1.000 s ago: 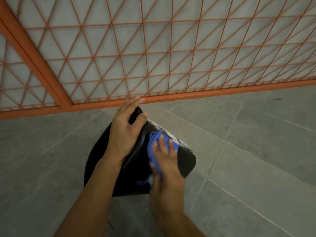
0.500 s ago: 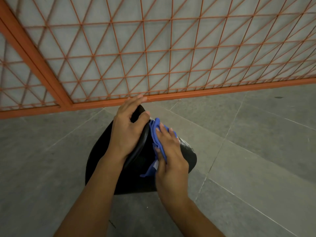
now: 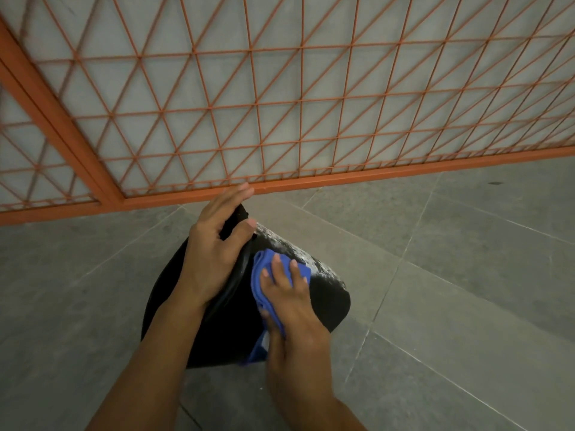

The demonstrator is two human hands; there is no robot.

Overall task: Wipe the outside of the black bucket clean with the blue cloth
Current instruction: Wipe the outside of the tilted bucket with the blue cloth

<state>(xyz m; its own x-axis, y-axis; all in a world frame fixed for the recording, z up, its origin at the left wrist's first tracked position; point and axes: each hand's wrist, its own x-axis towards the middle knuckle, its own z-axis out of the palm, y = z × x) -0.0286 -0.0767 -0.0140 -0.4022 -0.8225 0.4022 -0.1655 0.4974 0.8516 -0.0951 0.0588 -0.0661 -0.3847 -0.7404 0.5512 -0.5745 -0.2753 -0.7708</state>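
Head view: your right hand [image 3: 289,303] presses the blue cloth [image 3: 264,275] flat against the black bucket's [image 3: 329,303] outer side, fingers straight over the fabric. Your left hand [image 3: 214,253] curls over the bucket's rim, thumb hooked on its edge. A whitish smear lines the bucket's upper right edge. Grey floor tiles [image 3: 451,275] lie open rightward; beyond stands the orange mesh fence [image 3: 280,104].
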